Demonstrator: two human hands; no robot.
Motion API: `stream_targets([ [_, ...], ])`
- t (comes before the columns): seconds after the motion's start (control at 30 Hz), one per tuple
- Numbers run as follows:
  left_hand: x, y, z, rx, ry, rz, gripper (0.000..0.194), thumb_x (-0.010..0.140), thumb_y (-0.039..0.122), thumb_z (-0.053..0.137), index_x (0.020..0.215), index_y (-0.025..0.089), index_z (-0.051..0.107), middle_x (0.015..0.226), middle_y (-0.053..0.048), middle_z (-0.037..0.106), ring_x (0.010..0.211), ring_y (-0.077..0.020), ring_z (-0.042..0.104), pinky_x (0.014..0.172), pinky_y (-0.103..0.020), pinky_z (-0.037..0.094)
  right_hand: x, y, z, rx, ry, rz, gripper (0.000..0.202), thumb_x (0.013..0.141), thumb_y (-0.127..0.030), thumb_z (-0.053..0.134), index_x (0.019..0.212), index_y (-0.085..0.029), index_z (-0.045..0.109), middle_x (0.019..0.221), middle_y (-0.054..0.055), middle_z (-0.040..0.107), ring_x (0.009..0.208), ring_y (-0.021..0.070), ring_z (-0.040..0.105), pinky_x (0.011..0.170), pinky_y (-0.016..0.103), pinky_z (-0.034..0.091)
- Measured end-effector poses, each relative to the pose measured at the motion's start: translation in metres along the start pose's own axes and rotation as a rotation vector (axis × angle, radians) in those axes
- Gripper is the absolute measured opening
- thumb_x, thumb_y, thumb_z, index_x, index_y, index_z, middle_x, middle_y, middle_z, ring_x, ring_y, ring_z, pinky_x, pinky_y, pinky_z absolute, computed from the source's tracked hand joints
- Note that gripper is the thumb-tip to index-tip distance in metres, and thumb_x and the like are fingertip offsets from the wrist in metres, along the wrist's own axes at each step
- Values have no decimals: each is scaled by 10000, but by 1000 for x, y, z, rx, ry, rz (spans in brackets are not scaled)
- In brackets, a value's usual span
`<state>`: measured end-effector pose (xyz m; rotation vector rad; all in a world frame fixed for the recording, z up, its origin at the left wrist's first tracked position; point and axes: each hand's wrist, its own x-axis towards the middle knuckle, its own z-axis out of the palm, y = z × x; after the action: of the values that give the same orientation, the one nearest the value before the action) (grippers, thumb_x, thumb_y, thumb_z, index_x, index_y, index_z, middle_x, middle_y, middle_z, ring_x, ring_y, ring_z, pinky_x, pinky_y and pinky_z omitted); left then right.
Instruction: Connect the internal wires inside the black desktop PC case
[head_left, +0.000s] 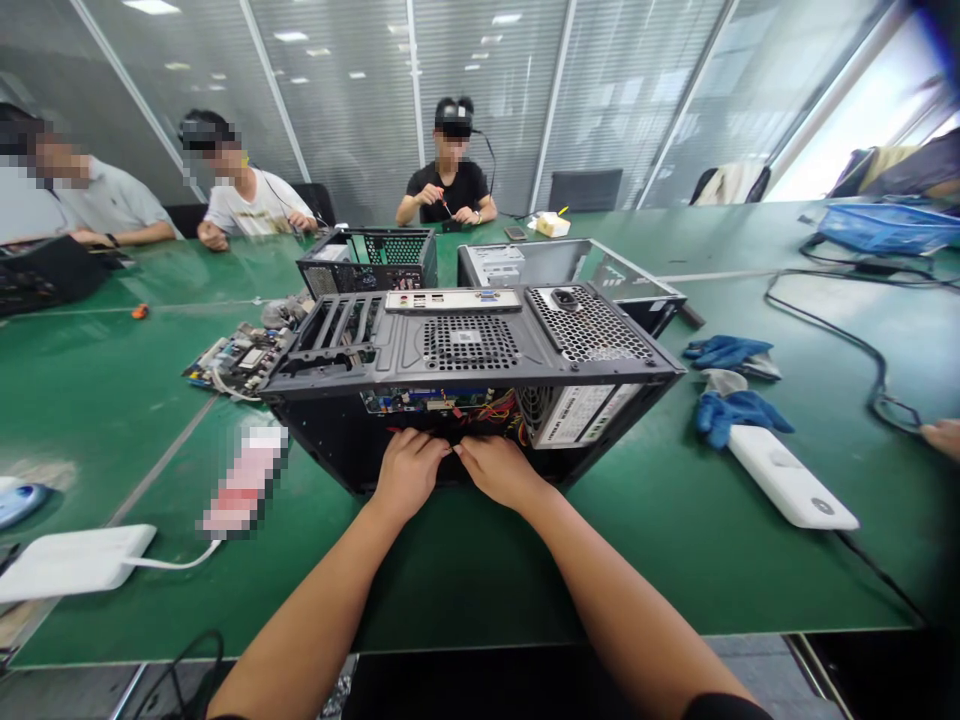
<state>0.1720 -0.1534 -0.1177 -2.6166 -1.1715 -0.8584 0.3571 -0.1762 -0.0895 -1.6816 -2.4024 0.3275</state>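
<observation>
A black computer case [330, 430] stands on the green table, its perforated back panel facing up and its open side toward me. Inside show a blue circuit board [427, 400], red and yellow wires [499, 408] and a power supply [581, 415] with a white label. My left hand [411, 465] reaches to the opening, fingers closed, a thin red and dark item by its knuckles. Close beside it, my right hand [499, 465] has its fingers pinched near the left fingertips. Whatever lies between the fingertips is too small to name.
Two more cases [371, 262] [637, 275] stand behind. At left lie a circuit board [240, 360], a phone and a white power bank [79, 560]. Blue gloves [739, 410], another white power bank [791, 478] and cables are at right. Several people sit around the table.
</observation>
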Motion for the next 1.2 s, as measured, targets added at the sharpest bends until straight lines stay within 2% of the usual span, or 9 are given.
stream_targets([
  [0.37, 8, 4, -8, 29, -57, 40, 190, 968, 238, 522, 853, 194, 667, 758, -39, 654, 805, -213, 538, 697, -333, 397, -5, -1, 3, -65, 39, 30, 345, 1029, -306, 337, 918, -185, 640, 899, 74, 720, 819, 188, 679, 692, 273, 398],
  [0.6, 23, 6, -22, 89, -226, 110, 153, 943, 195, 540, 814, 187, 623, 738, -44, 627, 800, -224, 540, 690, -340, 404, -4, -1, 4, -76, 42, 35, 342, 1023, -304, 342, 917, -183, 644, 891, 79, 723, 811, 194, 681, 684, 271, 408],
  [0.7, 29, 6, -24, 97, -255, 116, 130, 925, 190, 566, 804, 191, 612, 746, -38, 632, 802, -226, 545, 698, -340, 407, -4, 0, 4, -74, 56, 41, 338, 1021, -297, 344, 909, -184, 643, 893, 76, 723, 813, 194, 684, 671, 268, 406],
  [0.97, 27, 3, -17, 32, -239, 84, 160, 943, 184, 536, 814, 191, 631, 746, -40, 629, 795, -217, 542, 690, -335, 403, -3, 0, 1, -76, 12, 58, 348, 1031, -299, 330, 946, -176, 643, 915, 91, 723, 840, 194, 688, 696, 268, 420],
  [1.2, 14, 2, -8, 50, -159, 66, 172, 962, 202, 516, 853, 200, 649, 755, -36, 640, 802, -214, 533, 703, -334, 389, -3, -1, -1, -66, -1, 33, 353, 1032, -304, 326, 951, -186, 649, 922, 87, 724, 852, 202, 689, 724, 277, 437],
])
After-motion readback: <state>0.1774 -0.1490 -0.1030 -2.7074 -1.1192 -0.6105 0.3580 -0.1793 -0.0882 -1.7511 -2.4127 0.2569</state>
